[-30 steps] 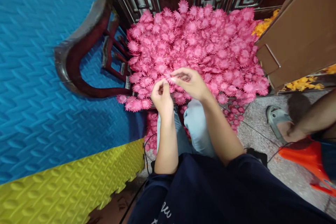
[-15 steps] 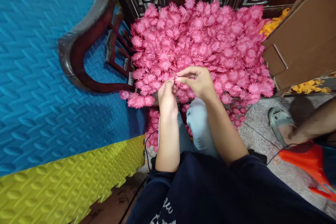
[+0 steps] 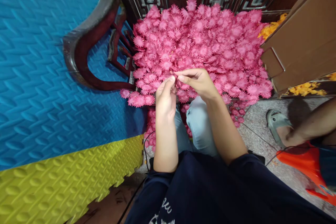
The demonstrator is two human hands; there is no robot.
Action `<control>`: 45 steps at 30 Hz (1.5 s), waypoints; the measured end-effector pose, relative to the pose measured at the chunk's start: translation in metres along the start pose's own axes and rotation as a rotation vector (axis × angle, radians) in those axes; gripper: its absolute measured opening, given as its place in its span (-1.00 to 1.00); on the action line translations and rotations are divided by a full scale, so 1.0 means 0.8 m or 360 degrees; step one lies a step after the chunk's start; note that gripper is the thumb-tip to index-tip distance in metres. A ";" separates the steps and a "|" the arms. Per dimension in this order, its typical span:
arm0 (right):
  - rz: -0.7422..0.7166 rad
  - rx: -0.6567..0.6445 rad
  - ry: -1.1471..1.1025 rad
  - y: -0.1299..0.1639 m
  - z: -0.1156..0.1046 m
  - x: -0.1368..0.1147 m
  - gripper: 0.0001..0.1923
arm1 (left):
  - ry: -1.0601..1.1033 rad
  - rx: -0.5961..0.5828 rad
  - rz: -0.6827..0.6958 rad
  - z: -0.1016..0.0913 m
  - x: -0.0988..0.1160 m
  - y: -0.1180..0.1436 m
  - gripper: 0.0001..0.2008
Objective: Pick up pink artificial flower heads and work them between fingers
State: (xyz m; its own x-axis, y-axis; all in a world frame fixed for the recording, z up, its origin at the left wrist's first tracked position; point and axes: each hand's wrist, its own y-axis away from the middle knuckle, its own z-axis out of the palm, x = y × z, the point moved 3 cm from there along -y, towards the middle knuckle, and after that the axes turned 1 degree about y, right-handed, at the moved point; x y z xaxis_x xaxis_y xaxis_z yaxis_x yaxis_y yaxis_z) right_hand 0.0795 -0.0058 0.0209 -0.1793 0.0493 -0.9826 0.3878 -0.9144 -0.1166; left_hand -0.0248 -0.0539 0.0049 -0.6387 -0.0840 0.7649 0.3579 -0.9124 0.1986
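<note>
Your left hand (image 3: 166,96) has risen to meet your right hand (image 3: 197,82). Both now pinch one small pink fabric flower (image 3: 174,76) between closed fingertips, at the 6 o'clock edge of the heaped pink fabric flowers (image 3: 199,42). The joining work continues; the view has drifted slightly.

I log: blue embossed foam mat (image 3: 39,59) at left, yellow embossed foam mat (image 3: 63,185) adjoining below. Dark curved wooden chair arm (image 3: 89,38) lying against blue mat. Brown cardboard box (image 3: 301,38) at right, orange flowers (image 3: 306,87) beneath. Another person's grey sandal (image 3: 275,122) beside orange plastic stool (image 3: 307,161).
</note>
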 end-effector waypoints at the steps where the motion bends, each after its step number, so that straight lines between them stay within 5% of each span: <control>1: 0.0002 0.0007 -0.0010 0.001 0.001 0.000 -0.73 | 0.0001 -0.0029 -0.0010 -0.001 0.002 -0.001 -0.78; 11: -0.0007 0.0043 -0.0033 0.002 0.004 -0.003 -0.75 | -0.0090 -0.0084 0.0087 -0.002 0.005 -0.002 -0.80; 22: -0.0024 0.0376 0.0118 -0.002 0.001 0.010 -0.86 | -0.0248 0.0016 0.0222 -0.005 -0.010 -0.004 -0.72; 28: 0.0051 0.0618 0.0105 -0.004 -0.005 0.023 -0.75 | -0.0138 0.0019 0.0220 0.003 -0.009 0.003 -0.68; 38: -0.0139 0.0754 0.0108 -0.001 0.000 0.032 -0.74 | 0.0103 -0.0155 -0.0038 0.017 0.017 0.033 -0.84; 42: -0.0275 0.0915 0.0094 0.001 0.000 0.031 -0.80 | 0.0069 -0.0246 -0.0123 0.018 0.007 0.041 -0.86; 45: -0.0367 0.1006 0.0196 0.004 -0.001 0.027 -0.80 | -0.0058 -0.0213 0.0035 0.010 -0.008 0.029 -0.85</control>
State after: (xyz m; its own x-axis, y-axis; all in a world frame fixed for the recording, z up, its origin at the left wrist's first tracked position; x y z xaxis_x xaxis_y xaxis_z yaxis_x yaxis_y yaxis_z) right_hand 0.0778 -0.0074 -0.0005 -0.0755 0.2821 -0.9564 -0.2573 -0.9322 -0.2546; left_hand -0.0072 -0.0718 0.0097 -0.6056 -0.0921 0.7904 0.2758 -0.9560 0.0999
